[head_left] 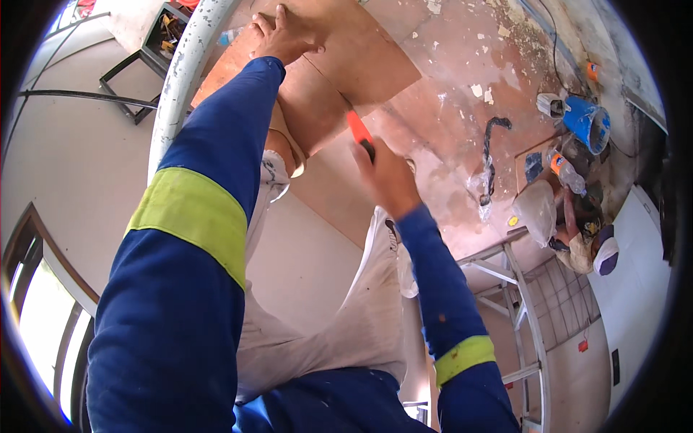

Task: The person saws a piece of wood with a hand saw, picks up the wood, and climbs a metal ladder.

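A brown flat sheet (368, 58) lies ahead of me, with a thin dark line running across it in from its near edge. My left hand (285, 37) rests on the sheet's far left part, fingers spread. In my right hand (390, 177) is a red-and-black hand tool (359, 127), its red end at the near edge where the line meets it. The tool's working tip is too small to make out. My knee in pale, stained trousers (274, 173) is close to the sheet's near left corner.
A chipped white pole (180, 79) stands left, beside a dark metal frame (119, 83). To the right are a stepladder (530, 325), a crouching person (577, 242), a blue bucket (581, 119), a plastic bottle (567, 173) and a black strip (491, 155). Paint flakes dot the floor.
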Tool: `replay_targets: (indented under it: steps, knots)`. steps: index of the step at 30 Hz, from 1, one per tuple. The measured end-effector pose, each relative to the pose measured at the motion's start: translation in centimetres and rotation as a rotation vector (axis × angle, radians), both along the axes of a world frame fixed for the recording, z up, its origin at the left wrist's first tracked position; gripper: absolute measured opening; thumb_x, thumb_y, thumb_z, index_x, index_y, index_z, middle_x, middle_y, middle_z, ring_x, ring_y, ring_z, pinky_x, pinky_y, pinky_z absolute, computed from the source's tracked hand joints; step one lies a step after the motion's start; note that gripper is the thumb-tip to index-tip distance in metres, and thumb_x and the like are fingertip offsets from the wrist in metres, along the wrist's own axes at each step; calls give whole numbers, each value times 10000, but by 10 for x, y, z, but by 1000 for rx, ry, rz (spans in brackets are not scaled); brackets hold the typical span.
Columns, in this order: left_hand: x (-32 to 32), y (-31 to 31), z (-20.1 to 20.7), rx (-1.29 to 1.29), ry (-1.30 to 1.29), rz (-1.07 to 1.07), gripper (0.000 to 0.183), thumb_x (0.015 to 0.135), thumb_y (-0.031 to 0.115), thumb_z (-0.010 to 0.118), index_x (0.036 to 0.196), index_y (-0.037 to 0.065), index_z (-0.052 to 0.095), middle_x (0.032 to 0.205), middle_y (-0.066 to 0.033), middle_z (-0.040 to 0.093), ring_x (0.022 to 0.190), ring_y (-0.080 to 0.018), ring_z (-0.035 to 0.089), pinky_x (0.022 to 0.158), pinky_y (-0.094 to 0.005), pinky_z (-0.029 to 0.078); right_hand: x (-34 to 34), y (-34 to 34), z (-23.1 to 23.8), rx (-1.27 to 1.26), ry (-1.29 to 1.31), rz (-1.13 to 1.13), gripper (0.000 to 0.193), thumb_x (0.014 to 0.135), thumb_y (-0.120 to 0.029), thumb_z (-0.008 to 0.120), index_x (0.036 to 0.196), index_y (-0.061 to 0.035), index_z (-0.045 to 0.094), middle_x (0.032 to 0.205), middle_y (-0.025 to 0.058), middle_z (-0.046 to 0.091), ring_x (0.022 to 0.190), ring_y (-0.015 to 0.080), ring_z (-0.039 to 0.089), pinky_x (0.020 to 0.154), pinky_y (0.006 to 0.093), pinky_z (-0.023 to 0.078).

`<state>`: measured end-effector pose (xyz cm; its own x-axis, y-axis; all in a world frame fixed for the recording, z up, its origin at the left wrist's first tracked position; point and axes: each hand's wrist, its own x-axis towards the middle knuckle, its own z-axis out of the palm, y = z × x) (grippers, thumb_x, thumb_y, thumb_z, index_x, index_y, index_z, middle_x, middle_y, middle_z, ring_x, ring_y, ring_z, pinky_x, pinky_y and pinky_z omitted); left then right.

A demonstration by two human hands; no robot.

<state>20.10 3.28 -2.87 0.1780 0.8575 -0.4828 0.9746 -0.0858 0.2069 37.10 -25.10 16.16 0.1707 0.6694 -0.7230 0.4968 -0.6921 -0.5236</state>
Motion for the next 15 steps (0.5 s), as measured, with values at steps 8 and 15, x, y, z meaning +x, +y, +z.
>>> replay_targets:
  steps: [8, 15]
  knots:
    - [-53, 24, 1, 62, 58, -119, 1522, 635, 748, 924, 1748, 117, 99, 1730, -417, 78, 1591, -664, -39, 1326, -637, 111, 17, -54, 181, -79, 133, -77, 371, 1081, -423, 628, 1247, -92, 647, 805, 263, 715, 736, 499, 719, 642, 591, 539]
    - [24, -23, -1, 10, -7, 22, 1526, 630, 782, 903, 1751, 103, 121, 1747, -387, 82, 1593, -652, -17, 1318, -657, 116, 2, -28, -9, 27, -75, -15, 424, 1097, -486, 567, 1189, -78, 633, 817, 298, 708, 821, 524, 711, 735, 623, 543]
